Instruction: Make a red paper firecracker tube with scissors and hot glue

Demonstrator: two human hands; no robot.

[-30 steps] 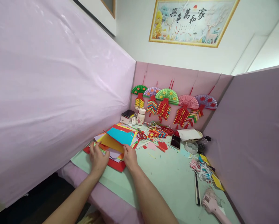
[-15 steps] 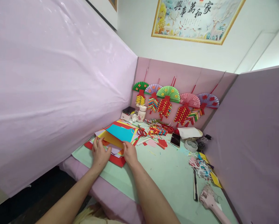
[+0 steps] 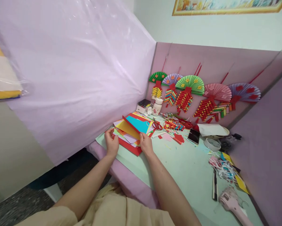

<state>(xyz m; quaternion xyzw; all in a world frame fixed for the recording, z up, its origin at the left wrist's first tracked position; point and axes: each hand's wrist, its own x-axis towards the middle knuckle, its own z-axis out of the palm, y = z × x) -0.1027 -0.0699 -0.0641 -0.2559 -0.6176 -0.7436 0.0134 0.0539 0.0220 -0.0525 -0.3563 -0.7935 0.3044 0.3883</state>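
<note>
A stack of coloured paper (image 3: 125,145) lies at the left of the table, with red, orange, lilac and yellow sheets showing. My right hand (image 3: 146,145) pinches the near corner of some raised sheets (image 3: 138,123), blue on top with a red edge and a yellow sheet below. These sheets tilt up over the rest of the pile. At the stack's left edge is my left hand (image 3: 112,143), its fingers curled around the edge of the red paper; the fingertips are partly hidden. Red-handled scissors (image 3: 157,125) lie just beyond the stack.
Small rolled paper tubes (image 3: 175,125) and scraps (image 3: 178,138) lie behind. To the right are a phone (image 3: 194,136), a tape roll (image 3: 212,144), shredded paper strips (image 3: 225,169), a cutter (image 3: 214,185) and a pink glue gun (image 3: 232,202). Paper fan ornaments (image 3: 190,84) hang on the back panel.
The view has shifted left and down. My left hand has moved back from the yellow sheet to the stack's left edge, its fingers curling. A red edge now shows along the raised sheets.
</note>
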